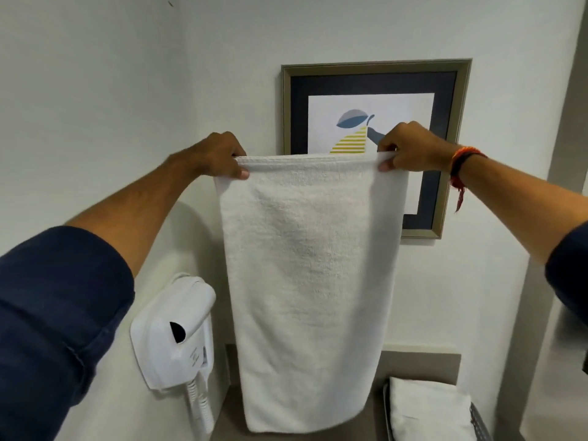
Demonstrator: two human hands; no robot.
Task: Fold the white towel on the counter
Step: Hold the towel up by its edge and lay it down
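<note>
The white towel hangs in the air in front of me, stretched flat between both hands. My left hand pinches its top left corner. At the top right corner my right hand grips the hem, with a red thread band on that wrist. The towel's lower edge dangles just above the grey counter, which shows only as a strip at the bottom. Both arms are raised toward the wall.
A white wall-mounted hair dryer with a coiled cord sits at lower left. A framed picture hangs on the wall behind the towel. Another folded white towel rests in a dark tray at lower right.
</note>
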